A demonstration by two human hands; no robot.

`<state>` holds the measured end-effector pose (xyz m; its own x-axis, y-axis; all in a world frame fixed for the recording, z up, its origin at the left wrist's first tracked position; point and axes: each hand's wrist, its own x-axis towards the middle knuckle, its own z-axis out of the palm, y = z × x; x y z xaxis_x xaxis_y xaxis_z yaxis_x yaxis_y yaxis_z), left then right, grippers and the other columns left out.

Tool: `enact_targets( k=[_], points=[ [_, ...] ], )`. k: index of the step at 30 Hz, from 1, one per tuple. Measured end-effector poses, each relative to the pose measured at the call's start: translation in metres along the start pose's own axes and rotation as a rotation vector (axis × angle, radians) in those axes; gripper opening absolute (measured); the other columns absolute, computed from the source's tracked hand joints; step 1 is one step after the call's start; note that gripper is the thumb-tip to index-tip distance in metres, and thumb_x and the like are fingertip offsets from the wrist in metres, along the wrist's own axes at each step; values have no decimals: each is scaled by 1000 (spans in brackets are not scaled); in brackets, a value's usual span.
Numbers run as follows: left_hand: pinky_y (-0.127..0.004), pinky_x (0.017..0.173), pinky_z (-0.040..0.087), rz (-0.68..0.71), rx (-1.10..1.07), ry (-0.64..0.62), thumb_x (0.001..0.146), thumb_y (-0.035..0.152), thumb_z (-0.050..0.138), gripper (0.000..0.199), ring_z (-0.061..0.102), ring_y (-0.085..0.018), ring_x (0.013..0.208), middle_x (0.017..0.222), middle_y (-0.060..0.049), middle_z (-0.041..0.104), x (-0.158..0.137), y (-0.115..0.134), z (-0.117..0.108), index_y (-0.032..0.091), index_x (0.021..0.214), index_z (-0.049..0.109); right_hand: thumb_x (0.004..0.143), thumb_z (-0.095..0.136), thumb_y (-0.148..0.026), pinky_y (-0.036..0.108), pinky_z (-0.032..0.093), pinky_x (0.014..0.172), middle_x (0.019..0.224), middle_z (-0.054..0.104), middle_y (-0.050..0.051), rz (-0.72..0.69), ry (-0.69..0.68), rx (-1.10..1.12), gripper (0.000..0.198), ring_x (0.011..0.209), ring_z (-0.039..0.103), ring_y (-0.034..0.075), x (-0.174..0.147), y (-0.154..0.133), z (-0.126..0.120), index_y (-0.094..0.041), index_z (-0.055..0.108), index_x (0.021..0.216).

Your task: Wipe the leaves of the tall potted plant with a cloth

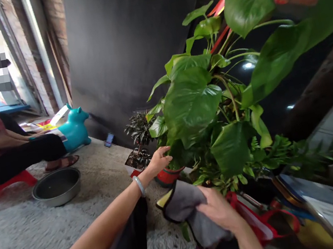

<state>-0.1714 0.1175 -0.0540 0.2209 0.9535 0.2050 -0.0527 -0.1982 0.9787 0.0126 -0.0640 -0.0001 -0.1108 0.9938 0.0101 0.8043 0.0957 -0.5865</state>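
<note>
At the lower left edge of the tall green plant with broad, glossy, heart-shaped leaves (190, 103), the left hand (159, 160) reaches in above a round red pot (168, 177), fingers loosely curled; whether they pinch a leaf cannot be told. Below the plant's leaves, the right hand (218, 209) grips a soft grey cloth with dark edging and a yellow underside (184, 200). Supporting leaves lightly and keeping the cloth slack would probably spare the stems.
</note>
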Motion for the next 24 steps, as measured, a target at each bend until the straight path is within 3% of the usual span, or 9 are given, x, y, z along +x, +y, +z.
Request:
enact_targets(
  k=[2,7,10,13,15,17,19,22,24],
  points=[
    [-20,55,48,-5,-23,-12,69,14,70,53,56,-9,65,105,-7,67,-3,2,-1,14,121,72,73,58,-29,32,51,76,86,77,6,20,165,38,23,82,70,26,-15,-6,-29,-23,70,92],
    [-22,61,52,-74,-92,-86,70,11,67,58,59,-11,69,94,-5,69,-15,13,13,12,127,69,80,60,-50,38,52,79,97,75,18,64,963,-29,44,91,70,33,21,-33,-75,-15,68,105],
    [-22,61,52,-80,-109,-114,70,10,67,60,59,-11,66,89,-4,67,-21,20,18,10,130,67,86,52,-34,38,50,86,106,74,24,129,690,-149,36,102,70,34,53,-29,-37,-12,68,109],
    [-23,59,52,-86,-111,-89,70,11,67,61,55,-10,61,78,0,61,-22,25,10,9,132,66,70,60,-17,32,50,77,86,77,11,85,176,-198,23,86,72,29,46,-7,11,-20,72,90],
    [-23,60,53,-76,-108,-60,70,11,67,58,55,-10,63,78,1,58,-20,28,3,11,129,69,63,61,-14,29,49,72,78,77,5,32,76,-137,24,79,72,25,25,6,18,-23,71,83],
    [-24,61,54,-75,-93,-45,70,11,68,56,57,-12,67,79,1,58,-19,30,-2,12,126,70,68,59,-21,31,51,74,84,78,6,33,151,-57,26,81,72,26,6,10,-1,-22,72,90],
    [-24,62,54,-87,-78,-60,70,11,68,57,58,-13,67,76,0,59,-20,32,-1,10,127,70,73,60,-33,36,52,79,94,78,12,68,420,6,33,87,72,30,2,2,-36,-19,72,100],
    [-25,64,53,-98,-95,-96,71,13,70,60,58,-13,67,73,0,61,-24,34,7,9,131,67,77,62,-48,42,52,84,104,76,21,95,914,19,47,97,70,36,25,-19,-76,-13,70,108],
    [-25,65,53,-101,-110,-102,71,13,70,62,58,-12,66,74,0,63,-27,36,14,7,132,66,83,57,-45,43,51,90,111,73,26,122,1007,-5,48,106,68,37,51,-28,-74,-9,67,113]
  ],
)
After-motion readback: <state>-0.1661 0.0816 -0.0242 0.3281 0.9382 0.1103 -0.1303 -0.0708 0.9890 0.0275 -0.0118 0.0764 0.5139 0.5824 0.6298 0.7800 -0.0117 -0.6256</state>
